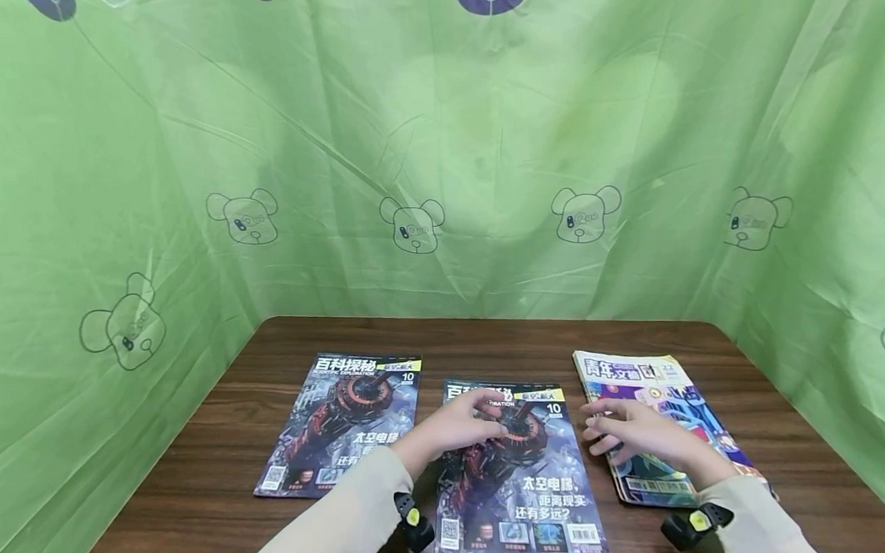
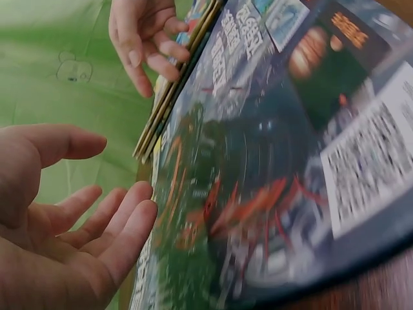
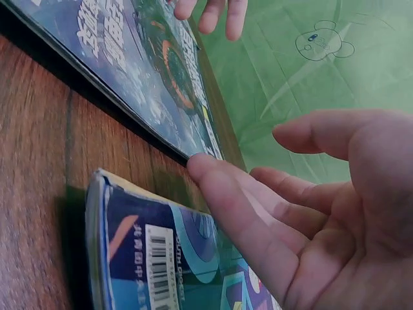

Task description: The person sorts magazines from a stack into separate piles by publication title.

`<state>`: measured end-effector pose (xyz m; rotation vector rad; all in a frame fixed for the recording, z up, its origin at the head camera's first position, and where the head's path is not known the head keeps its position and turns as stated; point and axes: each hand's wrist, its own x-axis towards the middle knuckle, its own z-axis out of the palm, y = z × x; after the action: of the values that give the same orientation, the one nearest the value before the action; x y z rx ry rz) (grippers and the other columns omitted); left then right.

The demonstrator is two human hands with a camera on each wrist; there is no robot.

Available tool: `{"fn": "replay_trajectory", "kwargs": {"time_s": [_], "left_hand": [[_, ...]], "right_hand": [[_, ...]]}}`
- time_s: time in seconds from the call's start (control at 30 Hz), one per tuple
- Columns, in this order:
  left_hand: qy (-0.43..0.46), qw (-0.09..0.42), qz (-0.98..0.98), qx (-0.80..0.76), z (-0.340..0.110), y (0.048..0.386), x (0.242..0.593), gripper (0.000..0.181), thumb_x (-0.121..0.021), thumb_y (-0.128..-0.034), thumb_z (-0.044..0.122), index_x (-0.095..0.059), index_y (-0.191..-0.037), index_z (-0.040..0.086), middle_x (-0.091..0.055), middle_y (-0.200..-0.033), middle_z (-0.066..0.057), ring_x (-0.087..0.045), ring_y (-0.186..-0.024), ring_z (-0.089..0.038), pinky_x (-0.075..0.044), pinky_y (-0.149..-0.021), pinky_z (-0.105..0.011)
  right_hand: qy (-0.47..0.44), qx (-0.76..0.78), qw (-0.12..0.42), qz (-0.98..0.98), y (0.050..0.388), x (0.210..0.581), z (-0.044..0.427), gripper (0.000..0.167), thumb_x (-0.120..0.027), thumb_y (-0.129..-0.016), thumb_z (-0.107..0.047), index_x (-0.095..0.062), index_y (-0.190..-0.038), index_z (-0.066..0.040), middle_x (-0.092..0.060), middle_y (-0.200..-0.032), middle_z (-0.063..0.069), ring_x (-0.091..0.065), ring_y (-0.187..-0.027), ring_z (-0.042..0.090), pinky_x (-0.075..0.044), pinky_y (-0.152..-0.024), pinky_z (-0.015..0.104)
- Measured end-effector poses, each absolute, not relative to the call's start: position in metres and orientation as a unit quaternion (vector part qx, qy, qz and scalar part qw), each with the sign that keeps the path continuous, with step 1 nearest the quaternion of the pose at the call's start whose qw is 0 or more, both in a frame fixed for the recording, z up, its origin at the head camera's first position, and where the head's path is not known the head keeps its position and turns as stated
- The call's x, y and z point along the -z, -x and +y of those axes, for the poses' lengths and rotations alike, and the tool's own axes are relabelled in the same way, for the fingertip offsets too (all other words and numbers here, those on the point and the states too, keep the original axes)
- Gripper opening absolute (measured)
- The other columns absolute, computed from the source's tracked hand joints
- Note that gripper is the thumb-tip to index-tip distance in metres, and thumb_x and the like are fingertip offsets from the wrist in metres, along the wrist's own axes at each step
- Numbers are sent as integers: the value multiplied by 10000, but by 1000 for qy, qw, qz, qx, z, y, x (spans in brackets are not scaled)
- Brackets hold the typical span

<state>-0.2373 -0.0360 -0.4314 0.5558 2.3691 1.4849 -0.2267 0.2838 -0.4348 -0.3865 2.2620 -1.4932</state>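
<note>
A dark magazine (image 1: 513, 481) with a red mechanical shape on its cover lies in the middle of the table. My left hand (image 1: 461, 424) is over its upper part, fingers spread and loosely bent, holding nothing; the left wrist view shows a gap between thumb and fingers. To the right lies a stack of colourful magazines (image 1: 664, 419). My right hand (image 1: 646, 439) is at the stack's left side, its loose fingers pointing towards the middle magazine. Nothing is between the right thumb and fingers (image 3: 248, 223). Whether its fingertips touch a magazine, I cannot tell.
Another dark magazine (image 1: 311, 429) with the same cover lies on the left. All rest on a brown wooden table (image 1: 198, 490). A green curtain (image 1: 480, 141) with bear drawings hangs behind the table and at both sides.
</note>
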Motion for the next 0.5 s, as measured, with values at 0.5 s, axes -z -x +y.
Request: {"fn": "replay_trajectory", "kwargs": {"time_s": [0.5], "left_hand": [[-166,163,810,-539,-88,238,429,577,-713,-916,169,-494,-1432,34,-577,-1282,-196,-648,-984,-257,-600,-817,-426]], "right_hand": [[122,560,204,794,223,438,278,604,-525,-1046,-194,-286,-1457,177,-595,-1240,313,-666,-1022,406,-605,-785,503]]}}
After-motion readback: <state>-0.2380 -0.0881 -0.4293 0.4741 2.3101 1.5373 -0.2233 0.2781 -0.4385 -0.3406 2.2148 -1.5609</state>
